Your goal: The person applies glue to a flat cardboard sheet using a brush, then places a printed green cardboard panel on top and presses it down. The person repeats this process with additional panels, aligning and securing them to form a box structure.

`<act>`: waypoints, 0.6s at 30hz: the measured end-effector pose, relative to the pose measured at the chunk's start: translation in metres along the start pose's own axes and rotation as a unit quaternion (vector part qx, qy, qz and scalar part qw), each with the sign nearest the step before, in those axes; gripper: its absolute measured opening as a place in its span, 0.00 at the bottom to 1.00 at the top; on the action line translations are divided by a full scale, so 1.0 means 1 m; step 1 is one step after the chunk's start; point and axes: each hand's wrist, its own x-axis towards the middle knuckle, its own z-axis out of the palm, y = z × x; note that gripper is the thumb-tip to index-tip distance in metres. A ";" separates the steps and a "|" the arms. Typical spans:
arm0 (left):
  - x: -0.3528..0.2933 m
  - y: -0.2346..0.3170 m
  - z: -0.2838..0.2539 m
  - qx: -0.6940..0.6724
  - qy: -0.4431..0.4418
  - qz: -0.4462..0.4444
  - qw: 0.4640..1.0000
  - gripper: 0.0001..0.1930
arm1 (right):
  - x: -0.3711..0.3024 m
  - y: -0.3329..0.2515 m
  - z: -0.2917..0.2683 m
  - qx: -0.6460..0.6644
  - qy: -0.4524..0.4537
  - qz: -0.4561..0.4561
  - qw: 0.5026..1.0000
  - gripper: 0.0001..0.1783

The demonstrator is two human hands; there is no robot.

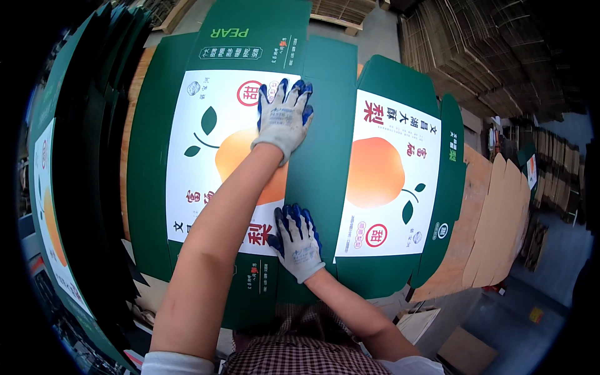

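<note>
at the far left a stack of green flattened cartons (75, 187) stands on edge; beside it a flat green carton blank (325, 162) printed with 2 white panels and orange pears lies across the bench (481, 206); the left hand (284, 119), in a white glove with blue fingers (294, 90), presses flat on the upper middle fold, fingers spread wide, gripping nothing; the right hand (298, 240) lies flat lower on the same fold, fingers together and straight; brown cardboard sheets (500, 225) lie at the right.
</note>
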 end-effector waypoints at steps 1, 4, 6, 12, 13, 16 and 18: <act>0.008 -0.003 0.001 0.005 0.014 -0.004 1.000 0.25 | 0.000 -0.001 0.000 0.000 -0.003 -0.003 1.000 0.32; 0.014 -0.001 0.004 0.009 0.002 -0.010 1.000 0.24 | -0.005 0.000 0.000 0.015 -0.007 0.003 1.000 0.34; 0.006 0.003 -0.002 0.003 -0.021 -0.008 1.000 0.24 | -0.010 0.006 0.002 0.034 0.001 0.017 0.999 0.35; -0.095 0.005 0.013 -0.043 0.049 0.063 0.996 0.24 | -0.016 0.015 0.009 0.092 0.100 0.016 0.991 0.38; -0.119 0.006 0.013 -0.042 0.031 0.064 0.997 0.25 | -0.017 0.017 0.011 0.090 0.101 0.019 0.991 0.37; -0.189 0.014 0.010 -0.066 -0.033 0.074 0.995 0.25 | -0.017 0.023 0.017 0.087 0.111 0.019 0.990 0.37; -0.228 0.019 0.005 -0.092 -0.084 0.080 0.989 0.25 | -0.017 0.020 0.011 0.097 0.112 0.021 0.989 0.36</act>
